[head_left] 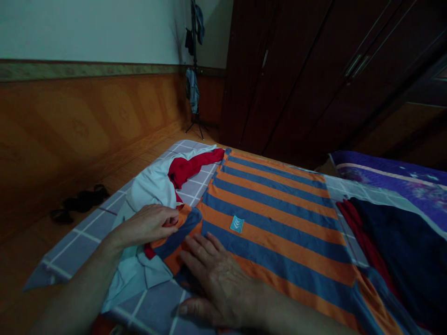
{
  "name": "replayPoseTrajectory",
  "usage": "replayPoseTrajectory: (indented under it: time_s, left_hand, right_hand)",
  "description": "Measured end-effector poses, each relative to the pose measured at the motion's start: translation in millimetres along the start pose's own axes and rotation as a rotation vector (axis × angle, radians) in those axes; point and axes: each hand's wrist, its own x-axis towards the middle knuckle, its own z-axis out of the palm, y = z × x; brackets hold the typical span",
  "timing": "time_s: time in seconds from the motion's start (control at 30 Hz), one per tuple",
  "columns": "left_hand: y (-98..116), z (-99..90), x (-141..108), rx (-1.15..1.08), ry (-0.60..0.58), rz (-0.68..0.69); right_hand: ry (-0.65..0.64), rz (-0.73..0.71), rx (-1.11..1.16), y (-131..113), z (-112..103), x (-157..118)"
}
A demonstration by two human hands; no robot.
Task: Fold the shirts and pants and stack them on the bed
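Observation:
A striped orange and blue shirt (279, 223) lies spread out with a small teal patch (237, 224) on it. My left hand (152, 225) is at the shirt's near left part, fingers curled and pinching the striped cloth. Just right of it, my right hand (218, 279) presses on the shirt with its fingers stretched out and its thumb apart. A pale garment (150, 188) and a red garment (190, 170) are bunched along the shirt's left side, partly under my left hand.
Grey checked cloth (87, 237) covers the surface beneath. Dark blue clothing (401, 242) and red cloth (365, 242) lie at the right, before a purple bedcover (394, 177). Dark wardrobe doors (289, 70) and a coat stand (194, 56) stand behind. Dark footwear (82, 202) is on the floor.

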Motion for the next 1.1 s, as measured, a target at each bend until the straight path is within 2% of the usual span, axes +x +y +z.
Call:
replayPoseTrajectory:
  time_s: [0.07, 0.3, 0.43, 0.5, 0.57, 0.63, 0.83, 0.97, 1.03, 1.1]
  left_hand:
    - [-0.9, -3.0, -1.0, -0.111, 0.003, 0.014]
    - [-15.0, -7.7, -6.2, -0.608, 0.034, -0.120]
    - [-17.9, -2.0, -1.9, -0.724, 0.018, -0.161]
    - [-13.8, -0.1, 1.0, -0.779, -0.024, -0.137]
    - [-6.3, 0.3, 2.9, -0.839, -0.095, -0.086]
    - [2.0, -0.6, 3.5, -0.840, -0.118, -0.045]
    - [24.1, -5.4, 0.1, -0.688, 0.065, -0.009]
    - [58.0, -2.8, -0.2, -0.513, 0.142, 0.005]
    - [80.0, 1.8, 0.1, -0.463, 0.114, 0.031]
    - [98.5, 5.6, -0.2, -0.451, 0.012, 0.059]
  right_hand:
    - [-0.021, 0.008, -0.020, 4.3, 4.2, 0.1]
    - [0.007, -0.025, -0.031, 4.0, 14.4, 2.8]
    - [0.042, -0.040, -0.058, 4.7, 14.5, 1.0]
    - [0.047, -0.031, -0.094, 7.0, 16.8, 0.8]
    - [0.038, -0.042, -0.141, 9.6, 21.0, 1.7]
    - [0.047, -0.065, -0.200, 11.4, 25.8, 3.1]
    - [0.073, -0.215, -0.366, 8.5, 32.1, 1.2]
    - [0.096, -0.293, -0.429, 3.8, 31.9, -4.6]
    - [0.104, -0.325, -0.447, 2.8, 33.2, -6.3]
    - [0.098, -0.367, -0.451, 2.9, 35.5, -7.0]
